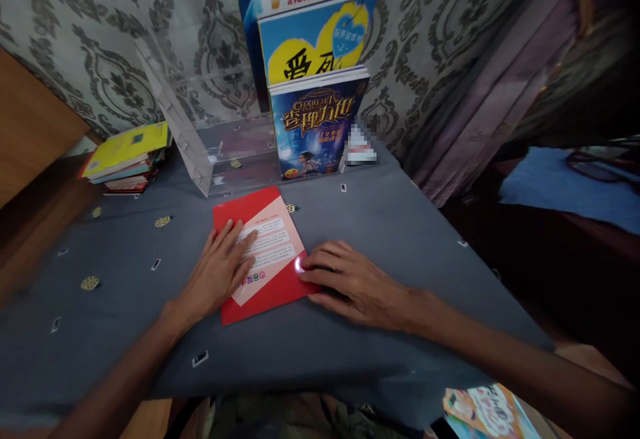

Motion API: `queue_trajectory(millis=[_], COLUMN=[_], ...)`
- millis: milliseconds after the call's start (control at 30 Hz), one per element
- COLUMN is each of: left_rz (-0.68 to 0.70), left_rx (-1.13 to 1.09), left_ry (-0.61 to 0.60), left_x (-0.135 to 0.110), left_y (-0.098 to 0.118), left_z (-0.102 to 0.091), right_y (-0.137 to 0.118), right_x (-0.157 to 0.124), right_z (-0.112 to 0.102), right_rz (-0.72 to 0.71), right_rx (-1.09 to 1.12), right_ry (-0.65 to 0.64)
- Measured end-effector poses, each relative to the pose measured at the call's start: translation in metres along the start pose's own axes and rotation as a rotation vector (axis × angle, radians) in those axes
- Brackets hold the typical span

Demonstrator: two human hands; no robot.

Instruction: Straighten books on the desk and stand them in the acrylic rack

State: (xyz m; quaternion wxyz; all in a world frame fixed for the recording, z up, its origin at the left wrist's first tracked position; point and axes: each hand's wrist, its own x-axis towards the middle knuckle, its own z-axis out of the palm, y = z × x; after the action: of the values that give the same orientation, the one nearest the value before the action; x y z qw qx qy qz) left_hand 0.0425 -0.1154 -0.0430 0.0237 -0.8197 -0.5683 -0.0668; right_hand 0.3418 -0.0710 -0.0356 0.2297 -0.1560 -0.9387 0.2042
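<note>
A red book [270, 302] with a pale pink panel and printed text lies closed and slanted on the grey cloth. My left hand [220, 269] rests flat on its left part, fingers stretched out over the cover and hiding some print. At the lower right corner of the book, my right hand [357, 285] has its fingers over the edge of the cover and its thumb close against the corner. Behind the book stands a clear acrylic rack [200, 172]. A dark blue book [317, 132] leans upright in it, in front of a blue and yellow book [280, 39].
A pile of books [130, 152] with a yellow one on top lies at the back left. The table's grey cloth [375, 212] has small pineapple prints. A colourful book [487, 412] is below the front edge. Glasses [593, 167] lie on blue cloth [540, 189] at right.
</note>
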Motion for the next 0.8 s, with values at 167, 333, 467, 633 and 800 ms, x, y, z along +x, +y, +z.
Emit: queue_trajectory(millis=[167,333,467,633,800], left_rz=[0.003,-0.005,-0.002,-0.007,-0.006], left_rx=[-0.018,-0.041,-0.048,-0.068,-0.088], left_ry=[0.055,0.075,0.07,0.071,0.054], left_x=[-0.001,-0.002,-0.002,-0.001,-0.001], left_y=[-0.001,-0.001,-0.002,-0.006,-0.008], left_z=[0.007,0.006,0.005,0.007,0.006], right_y=[0.019,0.053,0.077,0.087,0.08], right_x=[0.021,0.063,0.1,0.117,0.107], right_z=[0.006,0.015,0.018,0.025,0.032], right_rz=[0.076,0.155,0.249,0.294,0.333], right_rx=[-0.037,-0.116,-0.167,-0.216,-0.268], right_ry=[-0.003,-0.055,-0.05,-0.001,-0.017])
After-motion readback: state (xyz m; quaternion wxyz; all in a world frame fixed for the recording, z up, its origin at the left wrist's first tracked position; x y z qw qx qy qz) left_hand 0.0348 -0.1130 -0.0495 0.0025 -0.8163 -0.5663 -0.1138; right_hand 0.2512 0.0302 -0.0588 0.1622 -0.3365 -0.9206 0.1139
